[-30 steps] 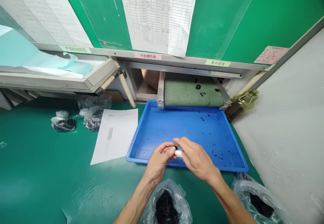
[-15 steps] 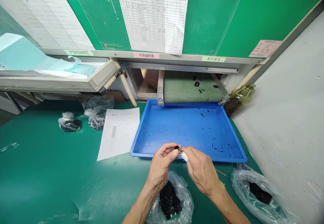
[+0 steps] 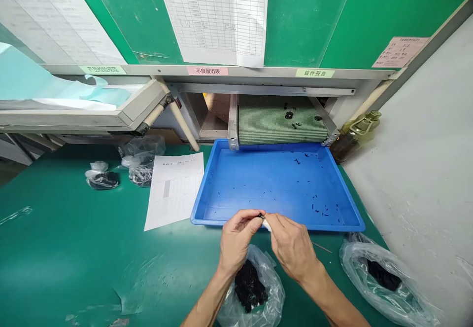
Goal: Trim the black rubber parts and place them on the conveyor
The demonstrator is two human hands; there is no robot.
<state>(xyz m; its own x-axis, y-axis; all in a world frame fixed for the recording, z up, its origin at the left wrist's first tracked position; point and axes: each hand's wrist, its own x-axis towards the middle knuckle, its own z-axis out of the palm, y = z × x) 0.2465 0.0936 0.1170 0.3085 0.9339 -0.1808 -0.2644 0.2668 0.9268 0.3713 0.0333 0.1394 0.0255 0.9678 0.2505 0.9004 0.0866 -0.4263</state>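
My left hand pinches a small black part between thumb and fingertips, just over the front rim of the blue tray. Against it, my right hand grips a thin metal tool, whose tip meets the black part. A slim rod sticks out behind the right hand and looks like the tool's other end. Something white is wrapped at the right fingertips; whether on the thumb or the tool, I cannot tell. Below both hands stands an open clear plastic bag of black parts.
Small black scraps lie scattered in the tray. A green conveyor belt carrying a few black pieces ends above its back edge. Another open bag is at right, a bottle by the wall. Paper and tied bags lie left.
My view has shifted slightly. The hands have drawn a little closer together, and the black part and tool tip now show less between the fingers.
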